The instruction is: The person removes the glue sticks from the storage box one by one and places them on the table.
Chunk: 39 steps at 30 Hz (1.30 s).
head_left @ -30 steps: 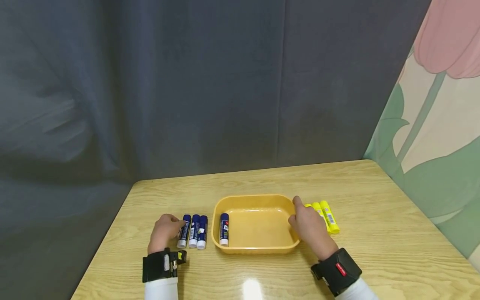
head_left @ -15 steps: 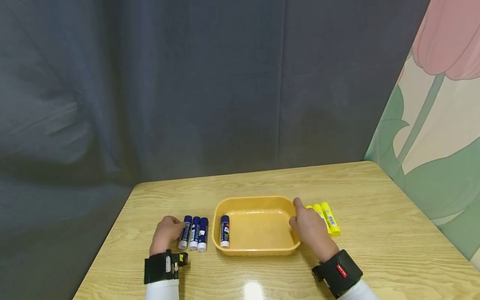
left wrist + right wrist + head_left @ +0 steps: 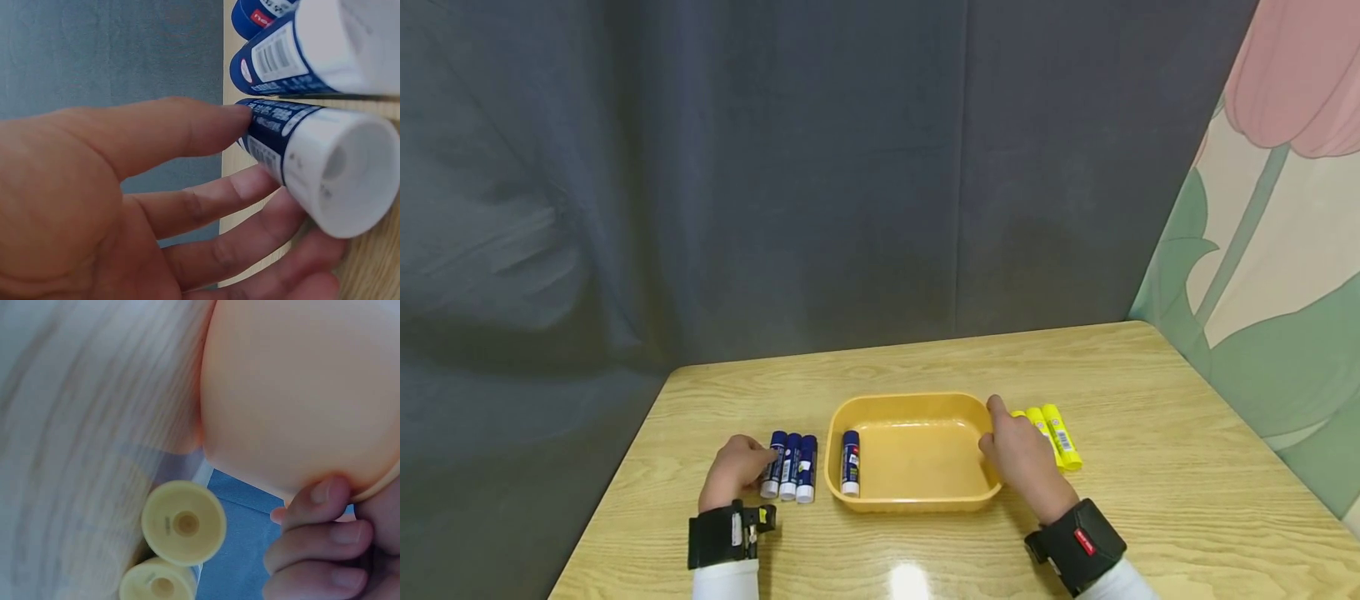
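Note:
My left hand (image 3: 735, 468) pinches the leftmost blue glue stick (image 3: 773, 468) between thumb and fingers; the left wrist view shows the thumb on its blue label and the white base (image 3: 306, 165) facing the camera. Right beside it lie two more blue glue sticks (image 3: 806, 469) on the table. Another blue glue stick (image 3: 850, 463) lies inside the yellow tray (image 3: 917, 504), along its left wall. At the tray's right end, my right hand (image 3: 1022, 458) grips the rim, thumb over the edge, with curled fingers (image 3: 347, 532) outside in the right wrist view.
Several yellow glue sticks (image 3: 1062, 437) lie side by side to the right of the tray, partly behind the right hand. The wooden table (image 3: 820, 558) ends at a dark curtain (image 3: 850, 208) at the back. A flowered cloth (image 3: 1285, 317) hangs at the right.
My left hand has moved slightly right, and the leftmost blue glue stick now lies closer to its neighbour. The right hand and the tray stay in place.

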{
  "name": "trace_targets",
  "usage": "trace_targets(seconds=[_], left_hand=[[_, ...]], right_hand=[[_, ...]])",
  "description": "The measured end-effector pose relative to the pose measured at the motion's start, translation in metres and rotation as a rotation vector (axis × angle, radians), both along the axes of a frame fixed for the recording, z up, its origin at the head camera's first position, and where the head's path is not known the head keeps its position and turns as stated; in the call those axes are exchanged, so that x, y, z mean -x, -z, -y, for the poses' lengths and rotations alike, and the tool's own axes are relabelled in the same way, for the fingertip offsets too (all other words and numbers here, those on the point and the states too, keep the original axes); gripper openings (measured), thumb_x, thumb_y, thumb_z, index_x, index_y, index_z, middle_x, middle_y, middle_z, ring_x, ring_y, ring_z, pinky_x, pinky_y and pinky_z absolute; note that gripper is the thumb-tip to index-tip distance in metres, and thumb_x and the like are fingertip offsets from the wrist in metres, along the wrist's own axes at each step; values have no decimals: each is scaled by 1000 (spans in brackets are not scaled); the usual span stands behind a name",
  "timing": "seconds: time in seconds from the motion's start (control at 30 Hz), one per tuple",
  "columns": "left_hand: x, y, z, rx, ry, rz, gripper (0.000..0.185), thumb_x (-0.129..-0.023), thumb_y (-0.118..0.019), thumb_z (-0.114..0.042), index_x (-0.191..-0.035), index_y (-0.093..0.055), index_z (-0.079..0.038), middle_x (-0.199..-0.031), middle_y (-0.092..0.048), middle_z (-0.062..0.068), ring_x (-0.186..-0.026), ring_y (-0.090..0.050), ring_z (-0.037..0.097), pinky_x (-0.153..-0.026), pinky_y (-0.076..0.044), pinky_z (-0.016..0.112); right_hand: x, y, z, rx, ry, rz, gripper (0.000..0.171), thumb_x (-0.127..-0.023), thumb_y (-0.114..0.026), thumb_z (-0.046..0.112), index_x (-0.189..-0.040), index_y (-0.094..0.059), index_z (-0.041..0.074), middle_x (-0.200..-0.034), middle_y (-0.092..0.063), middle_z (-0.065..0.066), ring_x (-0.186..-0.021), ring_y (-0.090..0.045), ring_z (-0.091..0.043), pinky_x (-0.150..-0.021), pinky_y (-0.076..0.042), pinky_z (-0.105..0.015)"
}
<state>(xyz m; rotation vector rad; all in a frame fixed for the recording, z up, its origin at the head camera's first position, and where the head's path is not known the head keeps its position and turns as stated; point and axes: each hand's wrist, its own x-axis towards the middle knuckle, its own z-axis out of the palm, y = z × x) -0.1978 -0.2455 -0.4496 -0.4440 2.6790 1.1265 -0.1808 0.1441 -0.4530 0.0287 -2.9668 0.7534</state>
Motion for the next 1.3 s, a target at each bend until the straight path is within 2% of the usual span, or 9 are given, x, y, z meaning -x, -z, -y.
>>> trace_targets(seconds=[0.37, 0.7, 0.97, 1.07, 1.17, 1.3], left_hand=[[1, -3, 2, 7, 3, 2, 38, -101, -54, -26, -113, -52, 10, -89, -56, 17, -76, -57, 27, -58, -48, 31], [0, -2, 1, -37, 1, 7, 36, -101, -50, -29, -106, -52, 6, -75, -50, 11, -59, -49, 19, -50, -40, 27], [0, -4, 0, 17, 21, 4, 42, -102, -49, -31, -114, -53, 10, -84, -54, 15, -61, -49, 20, -52, -41, 29], [-3, -11, -3, 85, 39, -32, 45, -102, -50, -32, -116, -54, 11, -94, -59, 20, -71, -54, 25, -59, -45, 35], [-7, -23, -14, 171, 62, -129, 44, -101, -52, -30, -116, -58, 11, -102, -63, 24, -84, -59, 31, -69, -50, 44], [-12, -40, -47, 203, 79, -282, 35, -98, -60, -22, -115, -62, 8, -100, -67, 22, -77, -63, 29, -67, -52, 44]], right_hand=[[1, 0, 0, 2, -6, -6, 47, -90, -58, 8, -133, -45, -5, -64, -50, -9, -50, -47, -20, -46, -36, -30], [0, 0, -2, 3, -2, 9, 47, -91, -58, 8, -134, -44, -5, -66, -51, -9, -51, -47, -20, -47, -36, -29], [0, 0, -2, 6, 2, 9, 45, -90, -59, 8, -132, -45, -3, -66, -51, -9, -52, -47, -21, -47, -37, -30], [-1, 0, -1, 8, 2, 14, 47, -91, -59, 9, -134, -44, -4, -67, -51, -9, -52, -47, -21, -47, -37, -30], [-1, 0, -1, 4, 0, 12, 49, -91, -59, 9, -135, -44, -4, -66, -52, -9, -52, -48, -21, -47, -36, -30], [0, 0, -2, -7, 4, 5, 50, -90, -59, 9, -136, -44, -4, -66, -52, -9, -52, -47, -21, -46, -36, -30]])
